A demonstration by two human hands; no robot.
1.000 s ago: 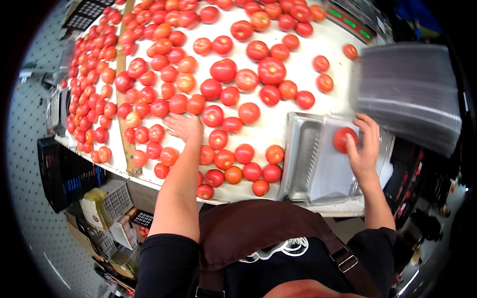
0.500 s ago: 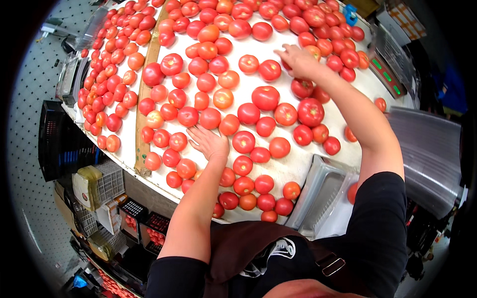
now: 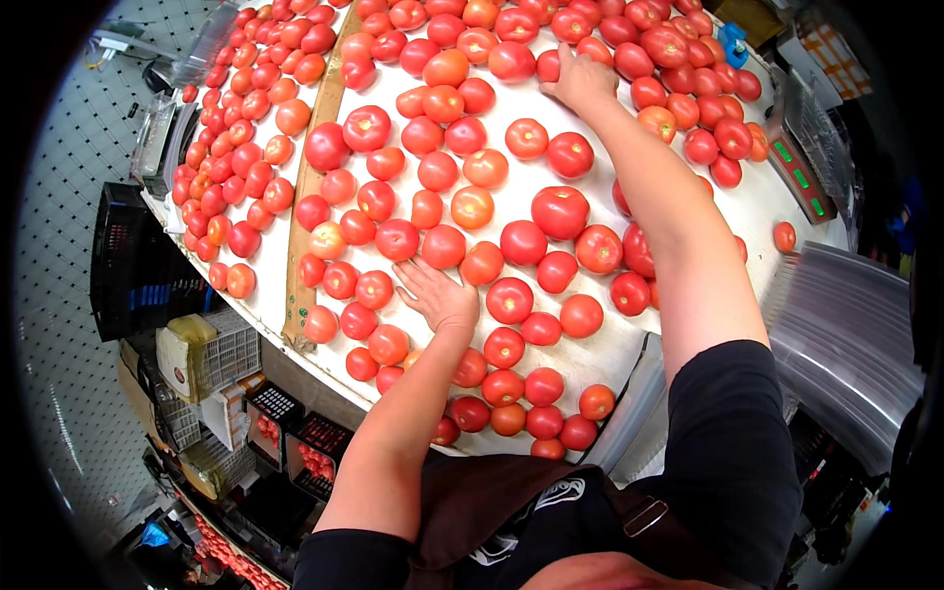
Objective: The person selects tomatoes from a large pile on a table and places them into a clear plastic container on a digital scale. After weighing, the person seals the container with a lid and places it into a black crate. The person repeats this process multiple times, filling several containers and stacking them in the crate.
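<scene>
Lying right of the wooden strip (image 3: pixel 329 98), the left hand (image 3: pixel 440 295) is spread. Farther right, the right hand (image 3: pixel 584 83) curls by a tomato (image 3: pixel 548 67), pinch unclear.

Hands: two, the left hand (image 3: pixel 440 298) and the right hand (image 3: pixel 588 82). Tomatoes (image 3: pixel 560 212) on the one counter (image 3: pixel 629 320): we put them at over a hundred, too crowded for an exact tally. Apart from the rest, we log one lone tomato (image 3: pixel 784 236) at right. Dividing strips: we find one wooden strip (image 3: pixel 305 236). Far right, one scale (image 3: pixel 801 147) with three lit green displays (image 3: pixel 799 178); also one small blue object (image 3: pixel 733 44). Right: one stack of clear plastic (image 3: pixel 841 334), its layers uncountable to us. Near left, two black crates (image 3: pixel 275 404) with tomatoes inside.
</scene>
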